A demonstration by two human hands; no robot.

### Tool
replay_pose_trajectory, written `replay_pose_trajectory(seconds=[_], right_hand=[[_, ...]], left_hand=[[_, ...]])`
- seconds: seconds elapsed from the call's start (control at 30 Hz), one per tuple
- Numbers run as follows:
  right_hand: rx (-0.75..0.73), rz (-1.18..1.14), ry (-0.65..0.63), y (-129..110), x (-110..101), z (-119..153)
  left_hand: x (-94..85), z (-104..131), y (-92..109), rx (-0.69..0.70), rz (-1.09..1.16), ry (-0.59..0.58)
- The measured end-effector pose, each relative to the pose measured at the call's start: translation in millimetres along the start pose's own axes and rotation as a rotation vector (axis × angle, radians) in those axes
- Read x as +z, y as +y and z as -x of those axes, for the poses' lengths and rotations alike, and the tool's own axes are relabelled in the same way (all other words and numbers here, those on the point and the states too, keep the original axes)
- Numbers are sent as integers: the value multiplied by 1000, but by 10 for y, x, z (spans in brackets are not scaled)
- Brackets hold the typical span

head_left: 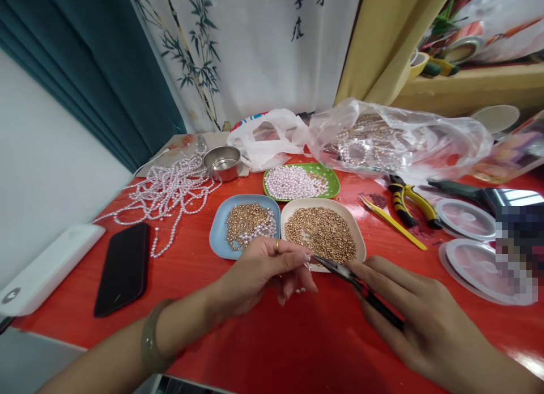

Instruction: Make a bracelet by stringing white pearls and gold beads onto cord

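Soft light is spreading, glare is whitening the red tabletop (280, 340) at near right, and pixelation is blurring the right edge.

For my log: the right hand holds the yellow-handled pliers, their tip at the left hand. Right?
No: the head view shows black-handled pliers in the right hand, their tip at the left hand; the yellow-handled pair lies on the table.

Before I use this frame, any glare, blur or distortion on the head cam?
Head view: white glare on the red table at lower right; wide-angle stretch, with the teal curtain leaning hard. Head view: pixelation blots out part of the right edge. Head view: pliers read clearly, but the beads at the left hand are too small to make out well.
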State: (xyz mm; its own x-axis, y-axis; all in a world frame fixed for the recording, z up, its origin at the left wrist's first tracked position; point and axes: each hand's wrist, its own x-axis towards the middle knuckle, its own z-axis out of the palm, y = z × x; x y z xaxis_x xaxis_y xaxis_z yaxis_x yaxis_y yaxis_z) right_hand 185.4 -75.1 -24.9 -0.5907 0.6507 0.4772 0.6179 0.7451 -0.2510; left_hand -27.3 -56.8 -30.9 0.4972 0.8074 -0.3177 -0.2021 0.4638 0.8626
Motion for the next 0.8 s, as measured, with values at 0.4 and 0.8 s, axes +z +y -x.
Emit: replay_pose_trajectory(seconds=[0.4,0.8], right_hand=[[10,7,-11,-17,20,3],[17,-15,-27,-12,44,20]], left_hand=[[-48,-29,-53,-104,211,-85],[-10,-2,-74,-152,375,-345]])
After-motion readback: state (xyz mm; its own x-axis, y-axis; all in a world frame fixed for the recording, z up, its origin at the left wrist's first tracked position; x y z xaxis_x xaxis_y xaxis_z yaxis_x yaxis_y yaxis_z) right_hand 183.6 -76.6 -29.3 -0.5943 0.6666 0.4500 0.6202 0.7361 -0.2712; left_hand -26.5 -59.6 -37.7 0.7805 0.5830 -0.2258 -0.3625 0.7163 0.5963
